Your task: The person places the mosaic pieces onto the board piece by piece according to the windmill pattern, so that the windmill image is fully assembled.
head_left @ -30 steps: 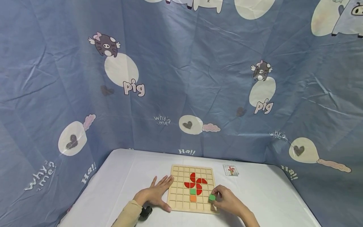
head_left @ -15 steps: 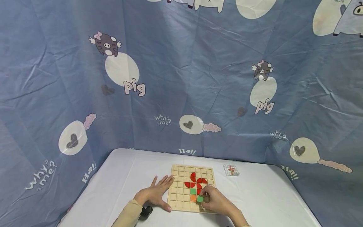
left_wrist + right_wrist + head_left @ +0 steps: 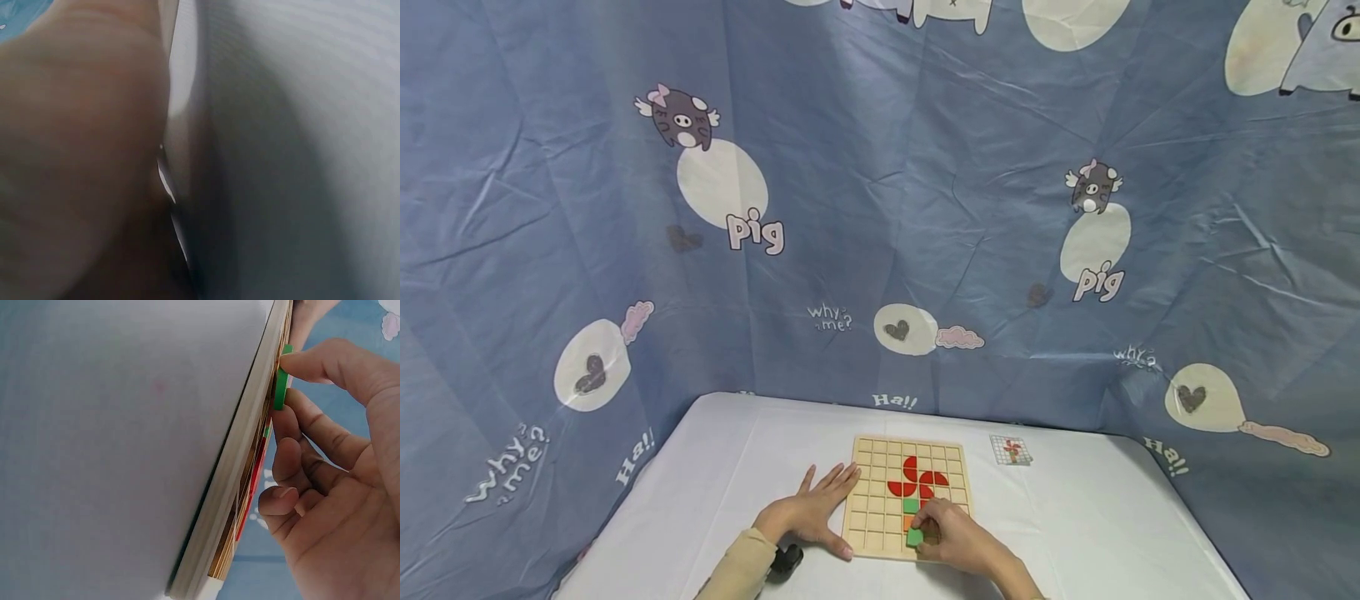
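Note:
A square wooden grid board [image 3: 872, 457] lies on the white table. My right hand [image 3: 955, 540] pinches a green square tile [image 3: 914, 537] between thumb and fingers, over the board's lower rows. In the right wrist view this tile [image 3: 281, 381] stands tilted at the board's surface. Just above it on the grid are an orange tile [image 3: 907, 522], partly covered by my fingers, and another green tile [image 3: 911, 505]. Several red rounded pieces [image 3: 901, 489] form a pinwheel higher up. With fingers spread, my left hand [image 3: 811, 510] rests along the board's left edge.
A small card [image 3: 1011, 451] printed with a grid and a red pinwheel lies beyond the board's right corner. Beside the left wrist is a black object [image 3: 786, 561]. A blue patterned curtain [image 3: 820, 367] stands behind the table [image 3: 737, 450].
My right hand has carried the green tile leftward from the board's right edge to a spot below the orange tile. The left hand has stayed in place.

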`<state>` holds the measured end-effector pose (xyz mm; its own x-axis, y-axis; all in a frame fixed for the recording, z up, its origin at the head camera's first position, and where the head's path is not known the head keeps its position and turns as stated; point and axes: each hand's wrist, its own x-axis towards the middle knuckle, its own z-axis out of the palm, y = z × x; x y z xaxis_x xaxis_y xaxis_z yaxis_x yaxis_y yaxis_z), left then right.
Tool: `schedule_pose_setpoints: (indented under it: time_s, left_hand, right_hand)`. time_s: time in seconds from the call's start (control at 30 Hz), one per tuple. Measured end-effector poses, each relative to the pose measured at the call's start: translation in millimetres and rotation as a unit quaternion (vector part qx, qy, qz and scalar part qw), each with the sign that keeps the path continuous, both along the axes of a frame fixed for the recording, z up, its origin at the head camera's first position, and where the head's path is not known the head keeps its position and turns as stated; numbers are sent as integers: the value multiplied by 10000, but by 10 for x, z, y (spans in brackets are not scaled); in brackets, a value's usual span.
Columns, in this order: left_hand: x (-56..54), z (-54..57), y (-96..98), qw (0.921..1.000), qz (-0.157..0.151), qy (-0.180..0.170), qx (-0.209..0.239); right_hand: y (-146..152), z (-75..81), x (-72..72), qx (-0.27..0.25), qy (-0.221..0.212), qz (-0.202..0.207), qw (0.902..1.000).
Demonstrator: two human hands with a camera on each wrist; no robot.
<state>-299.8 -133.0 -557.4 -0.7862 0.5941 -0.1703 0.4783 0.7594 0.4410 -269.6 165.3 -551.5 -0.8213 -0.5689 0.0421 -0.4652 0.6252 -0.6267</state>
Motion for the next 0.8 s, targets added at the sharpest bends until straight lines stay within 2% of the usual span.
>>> schedule_pose_setpoints:
  time_s: [0.23, 0.5, 0.8]
  left_hand:
    - [1, -7, -5, 10000, 25, -48, 46]
    - [2, 10, -5, 10000, 82, -27, 49]
    - [2, -2, 3, 10000, 20, 22, 15]
  right_hand:
    - [-7, 0, 1, 79, 66, 11, 9999]
    - [10, 15, 10, 115, 134, 205, 9996]
    - [1, 26, -8, -38, -336, 282, 9990]
